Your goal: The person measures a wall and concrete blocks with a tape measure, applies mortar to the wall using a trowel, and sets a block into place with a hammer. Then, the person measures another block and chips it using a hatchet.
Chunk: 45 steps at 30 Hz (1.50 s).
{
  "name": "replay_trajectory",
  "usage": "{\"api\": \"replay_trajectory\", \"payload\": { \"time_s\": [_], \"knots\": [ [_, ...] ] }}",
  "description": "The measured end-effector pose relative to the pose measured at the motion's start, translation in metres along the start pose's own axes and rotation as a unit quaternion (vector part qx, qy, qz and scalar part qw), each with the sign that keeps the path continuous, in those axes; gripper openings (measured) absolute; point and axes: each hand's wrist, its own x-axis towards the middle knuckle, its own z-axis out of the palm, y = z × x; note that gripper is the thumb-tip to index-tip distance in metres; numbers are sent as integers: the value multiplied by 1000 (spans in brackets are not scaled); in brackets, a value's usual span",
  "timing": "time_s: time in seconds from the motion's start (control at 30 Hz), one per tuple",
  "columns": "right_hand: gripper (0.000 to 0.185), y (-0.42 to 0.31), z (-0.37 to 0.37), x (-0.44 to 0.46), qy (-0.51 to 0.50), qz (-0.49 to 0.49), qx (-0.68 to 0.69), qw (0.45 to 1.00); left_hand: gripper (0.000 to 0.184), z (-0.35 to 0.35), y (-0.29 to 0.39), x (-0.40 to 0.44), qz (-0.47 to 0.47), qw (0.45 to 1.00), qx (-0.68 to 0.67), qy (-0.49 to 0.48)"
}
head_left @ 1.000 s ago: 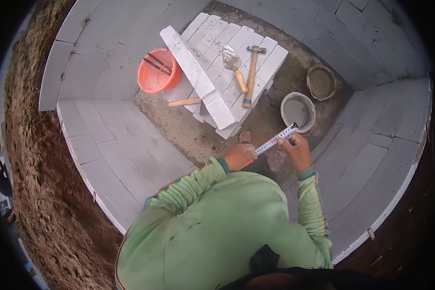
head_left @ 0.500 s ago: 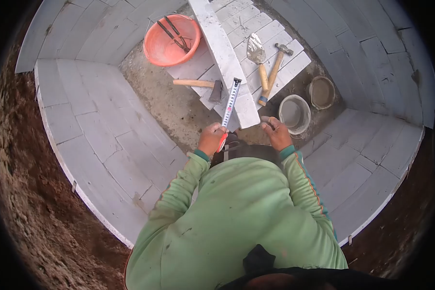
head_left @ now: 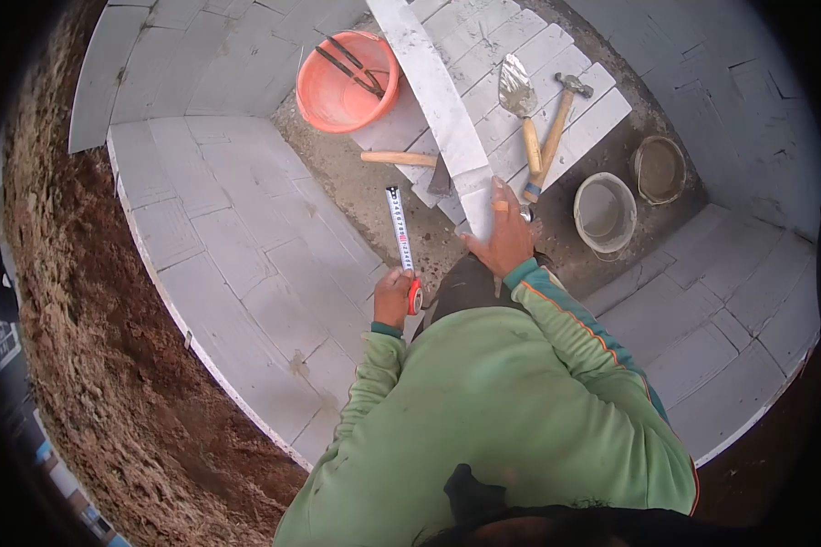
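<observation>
My left hand (head_left: 392,299) is closed around the red case of a tape measure (head_left: 416,297). Its blade (head_left: 399,228) sticks out forward over the ground, left of a long white block (head_left: 442,105). At the near end of that block, my right hand (head_left: 511,242) grips it, thumb on the left side and fingers along the right. A small shiny object (head_left: 526,212) shows beside these fingers; its kind is unclear. Ahead of my hands, a wooden-handled hatchet (head_left: 401,159) lies with its head against the block.
A trowel (head_left: 518,100) and a hammer (head_left: 556,128) lie on white blocks (head_left: 597,105). An orange bucket (head_left: 328,96) holds dark-handled tools. Two small buckets (head_left: 606,219) (head_left: 659,169) stand at the right. Grey block walls (head_left: 237,246) surround me, with bare soil (head_left: 137,383) outside.
My left hand has moved the tape measure left, away from the long block. My right hand has gone from beside the block's near end onto it. The view has shifted.
</observation>
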Motion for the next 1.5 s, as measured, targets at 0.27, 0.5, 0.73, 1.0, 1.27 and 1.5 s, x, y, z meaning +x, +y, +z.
{"api": "replay_trajectory", "payload": {
  "time_s": [0.27,0.5,0.73,1.0,1.27,1.5],
  "knots": [
    [107,2,5,-1,27,38,37,998,25,-19,25,-3,118,965,231,-36],
    [105,-43,3,12,-2,193,-97,976,22,-59,131,82,181,888,378,-190],
    [113,-64,29,23,69,300,-181,934,17,-115,255,197,466,647,551,-247],
    [112,-91,44,34,76,400,-294,865,19,-94,381,257,510,544,609,-270],
    [70,-177,80,124,362,59,-135,920,21,-57,458,273,466,444,709,-289],
    [41,-170,86,207,431,132,-210,867,23,9,528,352,517,363,676,-379]
  ]
}}
